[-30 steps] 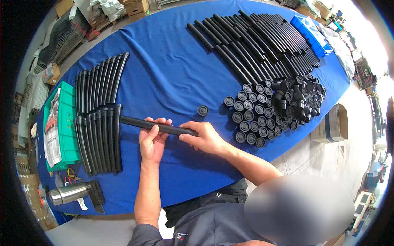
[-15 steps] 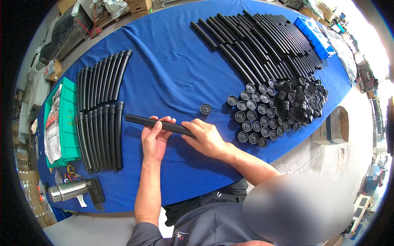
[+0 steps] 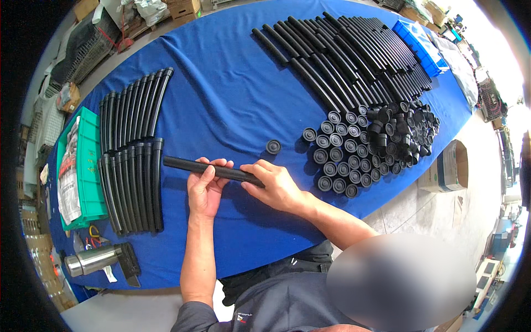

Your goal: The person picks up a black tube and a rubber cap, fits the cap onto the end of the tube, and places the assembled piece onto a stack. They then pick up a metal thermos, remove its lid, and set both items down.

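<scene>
Both of my hands hold one black tube (image 3: 185,164) above the blue cloth, its bare end pointing left. My left hand (image 3: 204,191) wraps it near the middle, thumb on top. My right hand (image 3: 271,185) closes over the right end, which its fingers hide. Just beyond the tube, a single round black cap (image 3: 273,146) sits on the cloth. To the right spread several more black caps (image 3: 333,169), some standing in rows, others heaped. On the left lie two rows of black tubes with caps on their far ends (image 3: 131,185).
Many loose black tubes (image 3: 354,55) lie at the far right, beside a blue crate (image 3: 420,50). A green crate (image 3: 91,166) stands at the left edge, with a steel flask (image 3: 91,260) nearer me. A cardboard box (image 3: 448,169) is on the floor at right.
The whole scene has shifted slightly left in view. My hands keep the same grip on the tube, and no object has visibly been moved.
</scene>
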Action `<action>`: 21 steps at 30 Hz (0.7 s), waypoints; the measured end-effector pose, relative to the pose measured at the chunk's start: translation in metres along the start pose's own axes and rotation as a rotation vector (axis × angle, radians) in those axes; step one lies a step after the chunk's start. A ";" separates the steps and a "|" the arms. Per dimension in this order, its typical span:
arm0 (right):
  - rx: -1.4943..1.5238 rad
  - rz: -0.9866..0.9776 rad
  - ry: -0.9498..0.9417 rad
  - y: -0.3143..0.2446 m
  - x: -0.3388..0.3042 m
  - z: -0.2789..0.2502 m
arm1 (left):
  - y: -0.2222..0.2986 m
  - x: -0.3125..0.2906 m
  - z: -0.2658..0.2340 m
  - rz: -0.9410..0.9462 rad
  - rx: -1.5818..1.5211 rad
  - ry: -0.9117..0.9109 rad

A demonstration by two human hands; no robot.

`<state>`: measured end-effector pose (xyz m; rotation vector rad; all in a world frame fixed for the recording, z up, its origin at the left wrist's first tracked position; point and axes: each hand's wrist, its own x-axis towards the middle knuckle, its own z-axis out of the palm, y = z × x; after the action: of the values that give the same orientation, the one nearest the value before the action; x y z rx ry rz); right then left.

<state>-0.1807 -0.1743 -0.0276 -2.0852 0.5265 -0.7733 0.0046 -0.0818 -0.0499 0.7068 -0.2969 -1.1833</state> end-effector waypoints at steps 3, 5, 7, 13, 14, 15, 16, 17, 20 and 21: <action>0.136 0.219 -0.106 -0.015 0.007 -0.012 | 0.000 0.000 -0.005 0.006 -0.039 -0.032; 0.254 0.416 -0.205 -0.017 0.008 -0.011 | -0.001 -0.001 -0.010 0.036 -0.021 -0.063; 0.206 0.236 -0.092 -0.007 0.005 -0.003 | 0.000 -0.002 -0.007 0.028 0.013 -0.032; 0.132 0.208 -0.001 -0.005 -0.001 -0.008 | -0.006 0.002 0.004 -0.031 0.042 -0.022; 0.134 0.215 -0.014 -0.007 0.000 -0.007 | -0.004 0.000 0.004 -0.035 0.025 -0.010; 0.136 0.213 -0.019 -0.006 0.001 -0.006 | -0.003 0.000 0.004 -0.044 0.004 -0.004; 0.133 0.214 -0.039 -0.006 0.002 -0.004 | -0.002 -0.001 0.002 -0.040 0.003 0.001; 0.130 0.216 -0.059 -0.005 0.002 -0.002 | -0.001 -0.003 -0.002 -0.036 0.012 0.014; 0.151 0.225 -0.043 -0.004 0.002 0.000 | -0.002 -0.003 -0.005 -0.033 0.023 0.024; 0.105 0.233 -0.041 -0.002 0.002 -0.001 | -0.003 -0.001 -0.003 -0.041 0.031 0.010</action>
<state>-0.1803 -0.1749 -0.0249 -1.8984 0.6781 -0.6080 0.0038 -0.0799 -0.0540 0.7485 -0.2937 -1.2163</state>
